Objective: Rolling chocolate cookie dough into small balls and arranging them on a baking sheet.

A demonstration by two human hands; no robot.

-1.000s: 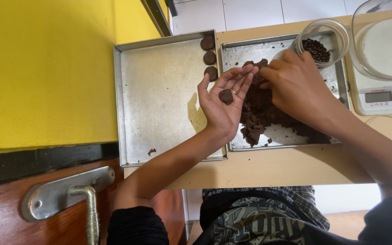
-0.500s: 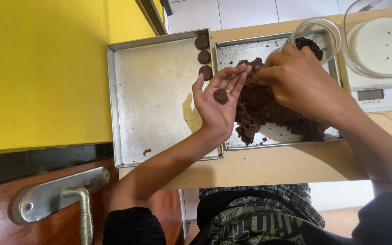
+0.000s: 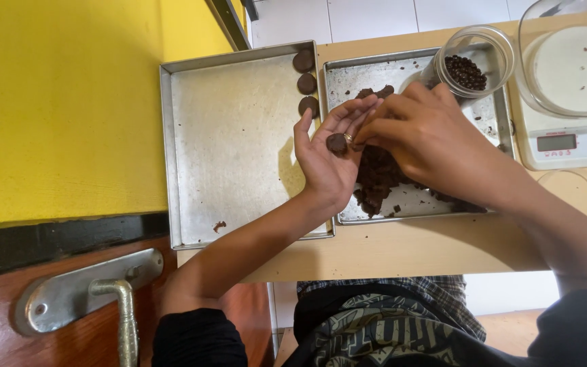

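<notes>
Closest in, low in the frame, the person's dark sleeves and patterned clothing press up to the front edge of the wooden table [image 3: 402, 251]. Above that, at the centre, the left hand [image 3: 331, 160] lies palm-up and spread wide, a small brown dough ball [image 3: 337, 143] resting on it. The right hand [image 3: 429, 139] curls over from the right, fingertips pinched narrow just beside the ball; whether they grip anything I cannot tell. Under both hands, the right tray [image 3: 497, 109] holds a dark dough heap [image 3: 378, 177], a good share unshaped by the look of it. To the left, the left tray [image 3: 232, 136] carries only three flat dough rounds [image 3: 306, 83] along its upper right rim, so I judge the work barely begun, with plenty of bare metal open. The trays' raised rims touch between them. Farthest, upper right, a jar of chocolate chips [image 3: 470, 68] and a scale with its bowl [image 3: 568, 88] crowd that side.
</notes>
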